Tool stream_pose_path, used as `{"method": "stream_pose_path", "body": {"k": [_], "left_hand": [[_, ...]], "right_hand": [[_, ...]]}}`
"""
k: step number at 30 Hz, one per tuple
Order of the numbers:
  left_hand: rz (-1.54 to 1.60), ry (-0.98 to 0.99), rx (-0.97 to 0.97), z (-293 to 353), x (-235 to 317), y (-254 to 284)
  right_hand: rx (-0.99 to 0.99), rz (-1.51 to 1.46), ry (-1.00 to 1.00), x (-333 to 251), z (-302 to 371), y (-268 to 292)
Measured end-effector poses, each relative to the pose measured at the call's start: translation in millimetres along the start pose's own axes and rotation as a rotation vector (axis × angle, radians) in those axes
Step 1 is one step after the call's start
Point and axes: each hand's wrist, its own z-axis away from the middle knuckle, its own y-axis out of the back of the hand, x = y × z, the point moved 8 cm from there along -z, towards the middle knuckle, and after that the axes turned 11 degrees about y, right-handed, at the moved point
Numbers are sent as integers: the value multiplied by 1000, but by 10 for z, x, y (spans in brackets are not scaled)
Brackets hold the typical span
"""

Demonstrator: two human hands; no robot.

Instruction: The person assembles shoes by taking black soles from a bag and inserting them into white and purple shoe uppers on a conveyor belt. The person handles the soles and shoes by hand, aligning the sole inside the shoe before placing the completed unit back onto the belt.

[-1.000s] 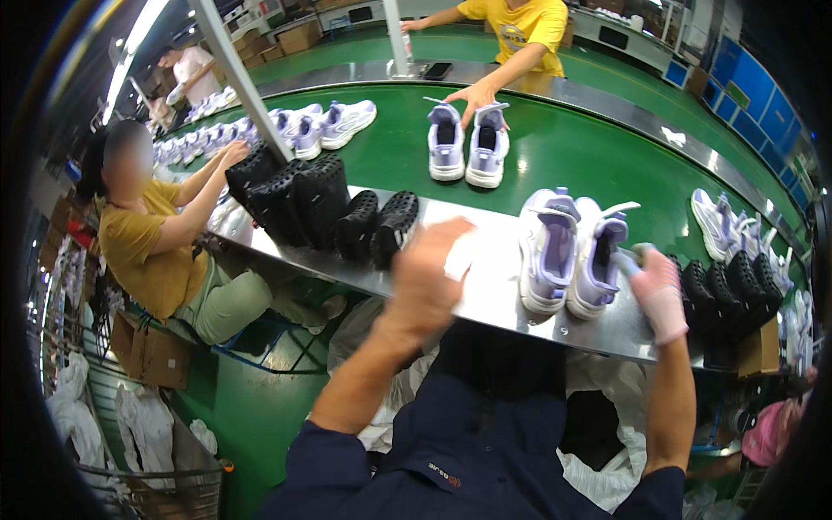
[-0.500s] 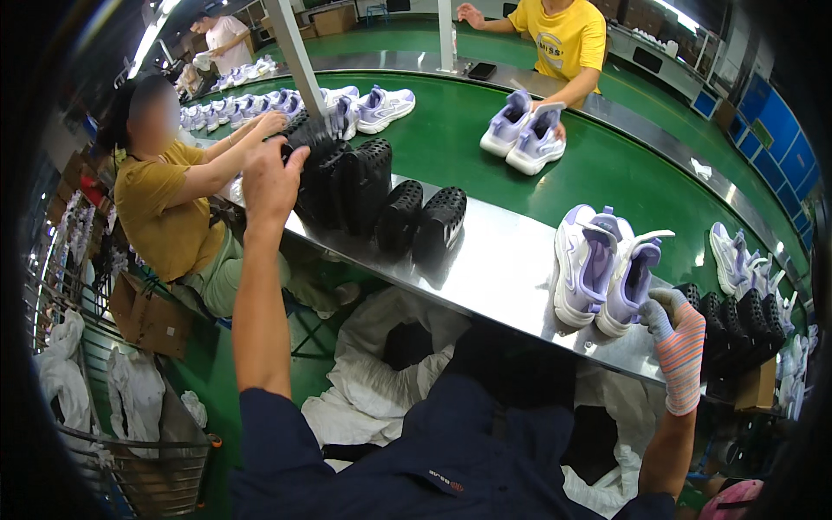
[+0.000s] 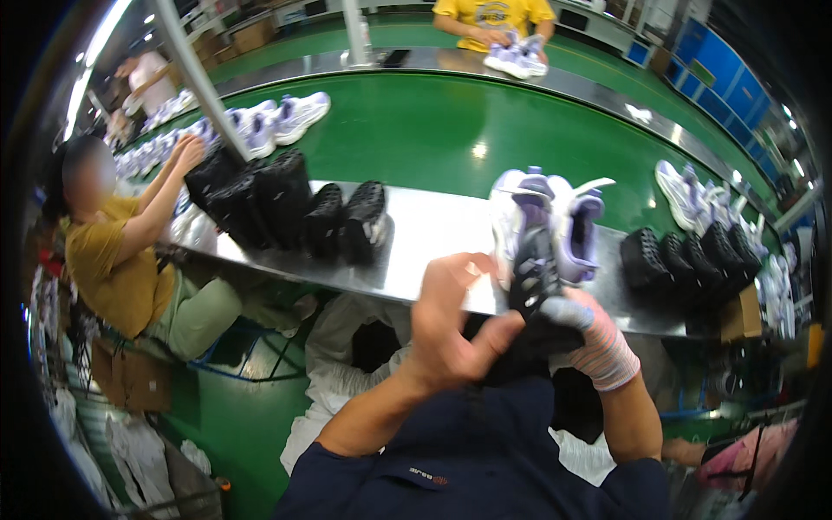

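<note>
In front of my chest, my right hand (image 3: 601, 336), in a striped knitted glove with bare-looking grey fingertips, grips a black perforated shoe form (image 3: 536, 276) by its lower end. The form stands tilted, its upper part overlapping the sneakers behind. My bare left hand (image 3: 451, 325) is just left of it, thumb and fingers apart, somewhat blurred, with nothing seen in it. Behind the form, a pair of white and lavender sneakers (image 3: 575, 227) rests on the metal ledge (image 3: 433, 221), tongues pulled up.
Black shoe forms stand at left (image 3: 276, 195) and right (image 3: 685, 260) on the ledge. More sneakers (image 3: 299, 117) line the green belt (image 3: 407, 130). A grey post (image 3: 201, 78) rises at left. One co-worker (image 3: 117, 260) sits left; another (image 3: 494, 22) across the belt handles sneakers.
My left hand has come from the black forms at far left to the middle. My right hand has moved inward and now holds a black form. The co-worker across has drawn a sneaker pair away.
</note>
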Motion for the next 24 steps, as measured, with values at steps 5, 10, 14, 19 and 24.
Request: {"method": "stream_pose_path", "body": {"k": [5, 10, 14, 19, 24], "left_hand": [[611, 610, -447, -315, -464, -579], [594, 550, -46, -531, -684, -467], [530, 476, 12, -636, -635, -580], [-340, 194, -94, -1109, -714, -745], [-738, 353, -570, -1500, -1390, -1127]], "right_hand": [[-244, 435, -95, 78, 143, -97], [48, 1337, 453, -464, 299, -56], [144, 1289, 399, -517, 246, 102], [189, 1153, 168, -698, 44, 595], [7, 1525, -61, -824, -440, 818]]}}
